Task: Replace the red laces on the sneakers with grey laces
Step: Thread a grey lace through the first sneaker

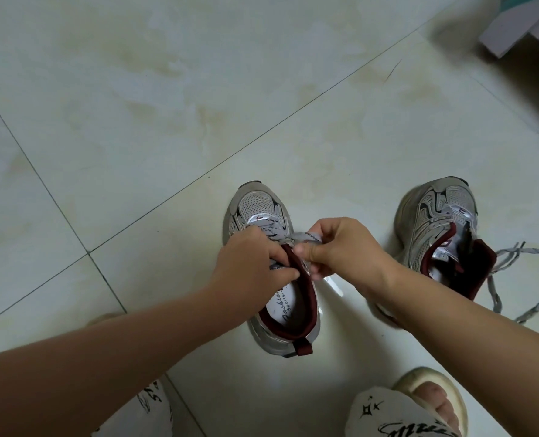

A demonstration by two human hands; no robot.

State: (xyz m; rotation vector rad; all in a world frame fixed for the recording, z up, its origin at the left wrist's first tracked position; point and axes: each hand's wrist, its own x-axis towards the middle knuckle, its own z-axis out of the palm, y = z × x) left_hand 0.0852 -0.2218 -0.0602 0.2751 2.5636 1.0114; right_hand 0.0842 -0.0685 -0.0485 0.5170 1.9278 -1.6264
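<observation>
We pinch the grey lace [296,238] with both hands, left hand [252,263] and right hand [340,247], at the left sneaker's [261,209] top eyelets. The right sneaker [435,216] looks unlaced, its loose lace [514,257] on the floor [167,121].

Soft, even daylight, fairly bright, with no hard shadows. Faint glare on the glossy floor tiles [198,89] beside the near sneaker [271,272]. Motion blur around the fingers [306,250] and top right corner. Wide-angle bending along the edges.
</observation>
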